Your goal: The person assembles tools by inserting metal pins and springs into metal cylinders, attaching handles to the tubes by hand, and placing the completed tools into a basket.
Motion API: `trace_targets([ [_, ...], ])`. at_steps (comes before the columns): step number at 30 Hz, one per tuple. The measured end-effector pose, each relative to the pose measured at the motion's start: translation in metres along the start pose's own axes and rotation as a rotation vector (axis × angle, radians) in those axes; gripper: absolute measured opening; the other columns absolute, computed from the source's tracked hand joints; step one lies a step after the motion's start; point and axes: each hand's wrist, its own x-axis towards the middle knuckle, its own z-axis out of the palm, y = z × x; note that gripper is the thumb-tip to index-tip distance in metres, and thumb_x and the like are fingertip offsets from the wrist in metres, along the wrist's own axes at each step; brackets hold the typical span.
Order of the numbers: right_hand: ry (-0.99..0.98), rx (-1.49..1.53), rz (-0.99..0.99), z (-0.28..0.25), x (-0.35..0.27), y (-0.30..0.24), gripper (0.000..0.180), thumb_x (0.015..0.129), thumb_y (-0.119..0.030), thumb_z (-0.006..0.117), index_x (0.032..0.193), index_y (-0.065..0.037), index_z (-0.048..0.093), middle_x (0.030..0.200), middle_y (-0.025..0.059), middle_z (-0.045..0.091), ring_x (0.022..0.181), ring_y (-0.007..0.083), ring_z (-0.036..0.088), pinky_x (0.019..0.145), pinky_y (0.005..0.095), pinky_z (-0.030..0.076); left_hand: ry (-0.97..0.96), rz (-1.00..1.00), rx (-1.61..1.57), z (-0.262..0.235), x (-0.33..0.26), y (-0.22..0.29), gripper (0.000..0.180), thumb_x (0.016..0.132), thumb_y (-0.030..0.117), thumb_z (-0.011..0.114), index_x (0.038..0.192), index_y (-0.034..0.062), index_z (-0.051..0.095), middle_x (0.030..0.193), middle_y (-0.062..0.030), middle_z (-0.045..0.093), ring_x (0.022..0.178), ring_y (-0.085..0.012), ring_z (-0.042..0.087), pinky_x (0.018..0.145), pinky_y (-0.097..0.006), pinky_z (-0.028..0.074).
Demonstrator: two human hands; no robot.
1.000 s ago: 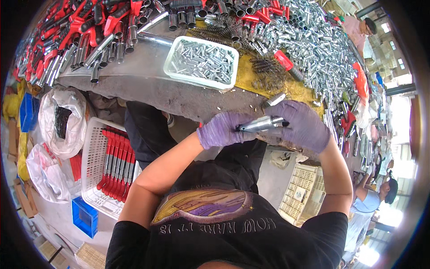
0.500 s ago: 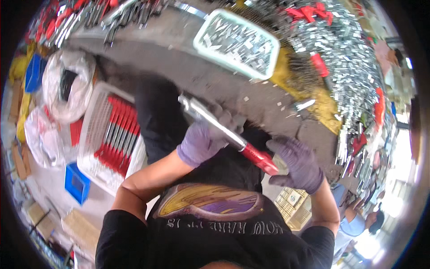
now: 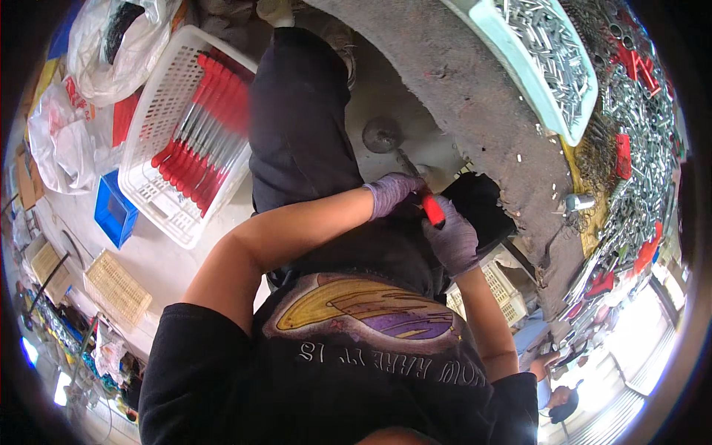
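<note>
Over my lap, my left hand [image 3: 394,195] and my right hand [image 3: 452,236], both in purple-grey gloves, close on one metal tool with a red handle [image 3: 431,208]. The right fingers wrap the red end, which has a dark tip. My left fingers are closed just above it, around where the red meets the metal. A narrow metal shaft points away from me past the left hand. The gloves hide part of the tool, so its exact kind does not show.
On the left, a white crate [image 3: 141,126] holds several red-ended metal tools, beside a blue bin [image 3: 113,211] and plastic bags [image 3: 63,144]. A worn, cloth-covered bench [image 3: 475,96] carries a pale tub [image 3: 512,44] of metal pieces and heaped parts. Another person [image 3: 560,397] is at far right.
The view has swung to the right. The tool went from slanting across my lap to pointing away from me. My right hand, open beside the red end before, now grips it; the hands are closer together.
</note>
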Motion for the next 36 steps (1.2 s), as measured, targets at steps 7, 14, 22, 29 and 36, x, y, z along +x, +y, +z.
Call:
trace_targets([
  [7,-0.078,-0.077,0.008,0.010,0.016,-0.011,0.045,0.077,-0.032,0.064,0.117,-0.016,0.052,0.091,0.0159,0.064,0.084,0.0355,0.062,0.072,0.0448,0.049,0.234,-0.175,-0.327,-0.004,0.002,-0.014,0.034,0.087,0.029,0.060,0.109,0.0018,0.059,0.100,-0.0095,0.063,0.089,-0.0173,0.056,0.080,-0.030,0.043],
  [14,-0.025,-0.084,0.020,0.015,0.025,-0.015,0.041,0.077,-0.032,0.064,0.114,-0.016,0.053,0.090,0.0163,0.063,0.084,0.0364,0.061,0.072,0.0441,0.049,0.253,-0.005,-0.174,-0.014,0.011,-0.023,0.033,0.087,0.026,0.059,0.109,0.0012,0.060,0.099,-0.0093,0.064,0.088,-0.0181,0.057,0.081,-0.030,0.043],
  [22,-0.190,-0.174,0.096,-0.009,0.091,-0.046,0.042,0.077,-0.029,0.064,0.113,-0.010,0.052,0.098,0.0197,0.063,0.094,0.0394,0.059,0.080,0.0465,0.048,0.731,0.294,0.373,-0.031,-0.008,0.019,0.032,0.089,0.026,0.051,0.106,0.0009,0.058,0.101,-0.0165,0.062,0.088,-0.0270,0.059,0.077,-0.035,0.045],
  [29,0.400,-0.272,-0.242,0.096,0.070,0.056,0.042,0.082,-0.034,0.059,0.117,-0.011,0.054,0.117,0.0183,0.058,0.112,0.0343,0.053,0.095,0.0438,0.042,0.129,0.989,1.245,0.061,-0.084,0.112,0.051,0.079,0.046,0.057,0.116,0.0109,0.058,0.115,-0.0119,0.059,0.110,-0.0309,0.054,0.092,-0.056,0.036],
  [36,0.474,-0.187,-0.256,0.103,0.119,-0.001,0.042,0.082,-0.035,0.059,0.116,-0.010,0.055,0.117,0.0176,0.058,0.111,0.0340,0.053,0.095,0.0437,0.042,0.026,0.893,1.231,0.002,0.005,0.041,0.026,0.077,0.036,0.056,0.091,0.0153,0.062,0.095,-0.0095,0.062,0.089,-0.0330,0.059,0.079,-0.050,0.043],
])
